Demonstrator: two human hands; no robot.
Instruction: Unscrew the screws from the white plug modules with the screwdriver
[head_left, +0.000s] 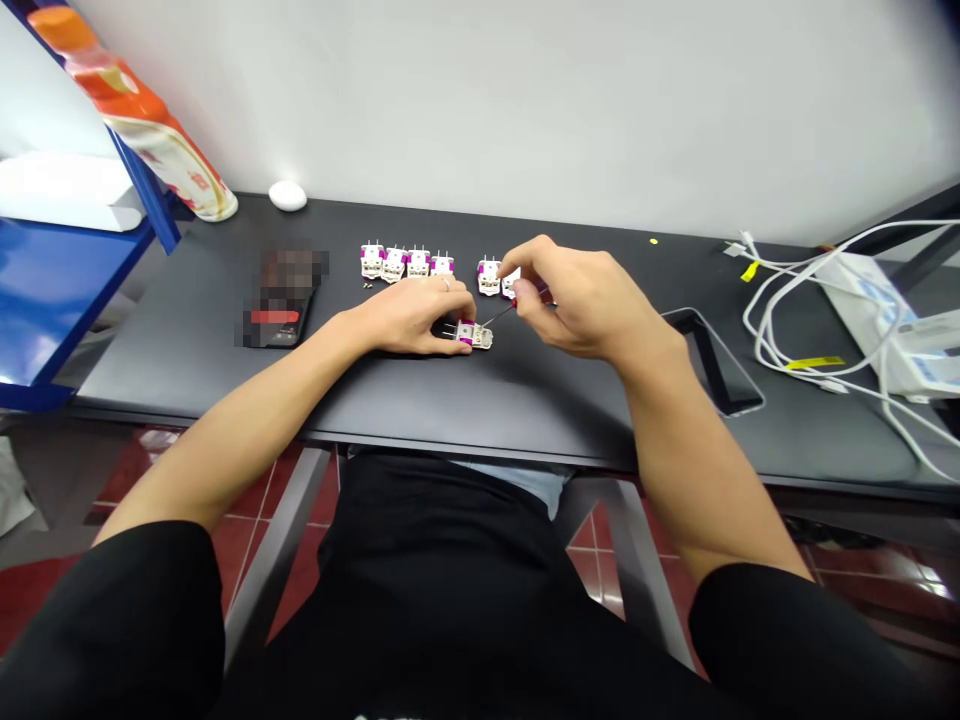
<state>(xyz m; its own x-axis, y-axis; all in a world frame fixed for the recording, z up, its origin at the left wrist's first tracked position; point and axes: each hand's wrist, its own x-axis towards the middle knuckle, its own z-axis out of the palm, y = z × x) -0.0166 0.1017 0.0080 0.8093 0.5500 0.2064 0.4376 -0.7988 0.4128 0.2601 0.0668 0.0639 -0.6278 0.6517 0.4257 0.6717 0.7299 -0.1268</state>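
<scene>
Several left-hand fingers point(451, 345) press a two-pin plug point(478, 337), right fingers point(521, 290) pinching a red-handled screwdriver point(496, 316).

White plugs point(405, 263) block the way past the left hand point(409, 315); a dark phone point(712, 360) flanks the right hand point(592, 300).

**Blurred, hidden and cut-off items on the desk**

A dark flat object point(281, 300) is pixelated beyond recognition. The right hand point(585, 300) hides most of a small screwdriver point(499, 314) and part of a white plug point(511, 287); the left hand point(409, 315) covers part of a nearer plug point(472, 336). Specks point(367, 285) are too small to tell. Frame edges cut off white cables point(825, 300) and an orange-and-white container point(142, 120).
</scene>
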